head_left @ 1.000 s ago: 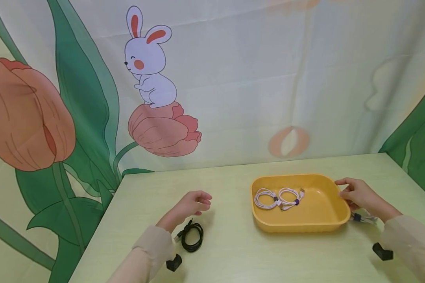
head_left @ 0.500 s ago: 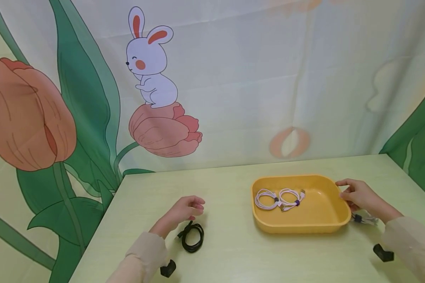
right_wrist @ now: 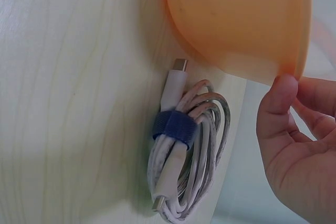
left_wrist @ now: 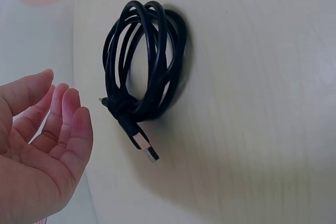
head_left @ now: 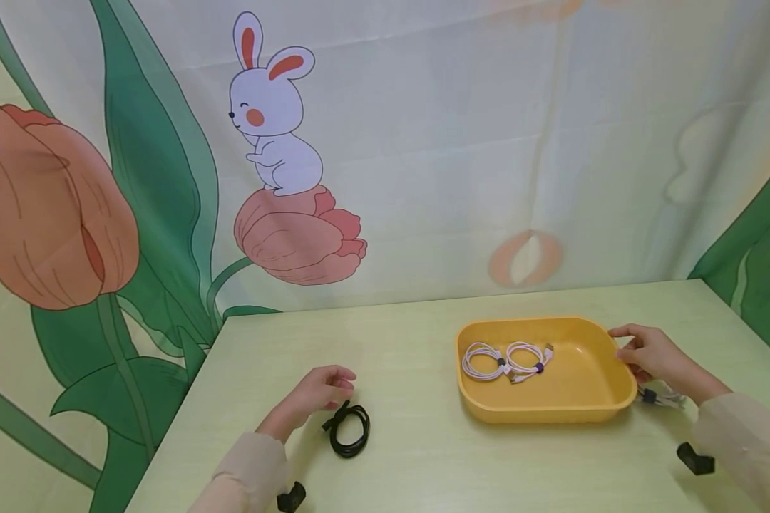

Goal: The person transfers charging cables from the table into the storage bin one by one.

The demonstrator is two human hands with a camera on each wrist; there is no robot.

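My left hand (head_left: 314, 394) hovers just behind a coiled black USB cable (head_left: 349, 429) on the table. In the left wrist view that cable (left_wrist: 144, 61) lies apart from the loosely bent fingers, its metal plug bared, and the hand (left_wrist: 47, 145) holds nothing. My right hand (head_left: 654, 354) grips the right rim of a yellow tray (head_left: 539, 413), thumb against the wall in the right wrist view. Two coiled white cables (head_left: 525, 360) lie inside at the tray's left. A bundled white USB-C cable (right_wrist: 189, 150) with a dark blue strap rests under my right wrist, outside the tray.
The pale wood-grain table (head_left: 417, 456) ends at the back against a printed curtain (head_left: 436, 157) with a rabbit and tulips. Small black pieces (head_left: 695, 459) show beside both sleeves.
My left hand has drifted left and toward me, drawing closer to the black cable. The right hand and the tray have stayed in place.
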